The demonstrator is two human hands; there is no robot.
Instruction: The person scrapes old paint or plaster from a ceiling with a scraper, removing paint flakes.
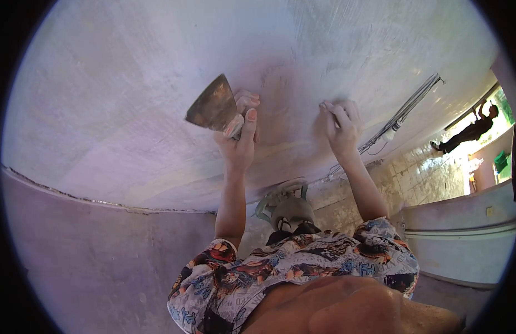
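Observation:
My left hand (238, 131) grips a putty knife (212, 106), its broad, stained metal blade tilted up and to the left, with the thumb pressed beside the handle. My right hand (342, 125) is raised close to the pale plastered surface (158, 67), its fingers curled together; anything small between the fingertips is hidden. A darker, pinkish patch (277, 92) of the surface lies between my two hands.
Bundled wires (411, 103) with a light bulb (389, 133) are at the right. Below my hands are my sandaled feet and a pale stand (296, 209). Another person (474, 131) reaches up near a bright window at the far right. A ledge (464, 222) crosses the lower right.

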